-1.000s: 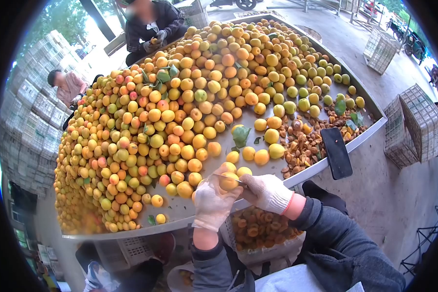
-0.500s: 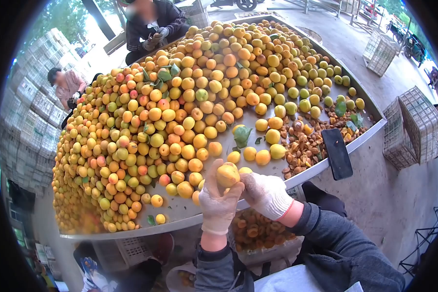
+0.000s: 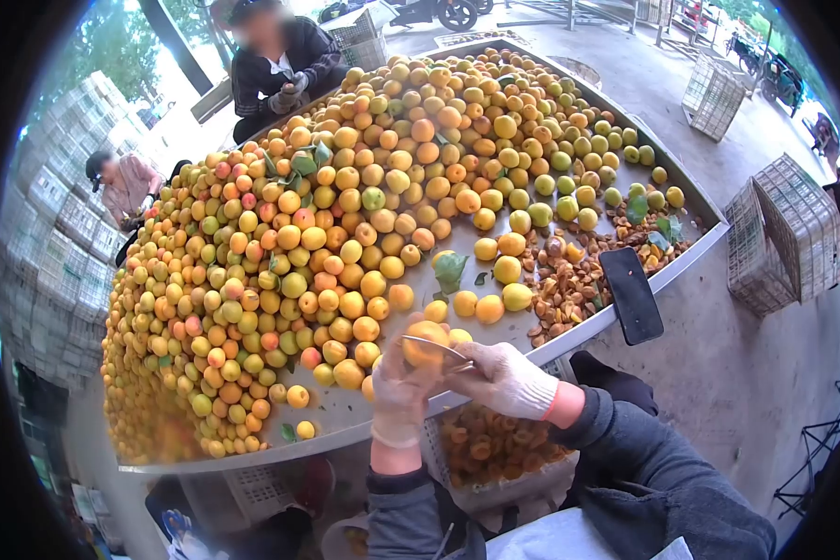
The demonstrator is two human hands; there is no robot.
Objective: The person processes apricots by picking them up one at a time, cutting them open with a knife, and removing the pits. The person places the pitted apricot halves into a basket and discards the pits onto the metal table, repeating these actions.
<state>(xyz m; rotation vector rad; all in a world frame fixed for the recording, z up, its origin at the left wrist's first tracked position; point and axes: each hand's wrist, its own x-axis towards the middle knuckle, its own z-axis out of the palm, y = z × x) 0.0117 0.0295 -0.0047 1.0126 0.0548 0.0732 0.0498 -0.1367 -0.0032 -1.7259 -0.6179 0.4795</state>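
Wearing a pale work glove, my left hand (image 3: pixel 399 399) is closed around a yellow-orange apricot (image 3: pixel 424 338) above the table's front edge. My right hand (image 3: pixel 511 383), also gloved, grips a small knife (image 3: pixel 439 349), its thin blade lying against the apricot. The knife handle is hidden in the fingers. Just beyond the hands, loose apricots (image 3: pixel 490 309) rest on the metal tabletop (image 3: pixel 341 408), and a large heap of apricots (image 3: pixel 299 252) covers much of it. Below the table edge, a crate of apricot halves (image 3: pixel 495 446) stands under my wrists.
A pile of pits (image 3: pixel 565 285) lies right of the hands. A black phone (image 3: pixel 631 295) overhangs the table rim. Plastic crates (image 3: pixel 793 229) stand on the floor at right, and stacked crates (image 3: pixel 61 224) at left. Two people (image 3: pixel 280 70) work at the far side.
The knife blade now shows across the apricot, where it was not visible before. Both hands have drawn slightly lower, and the whole view has shifted a little.
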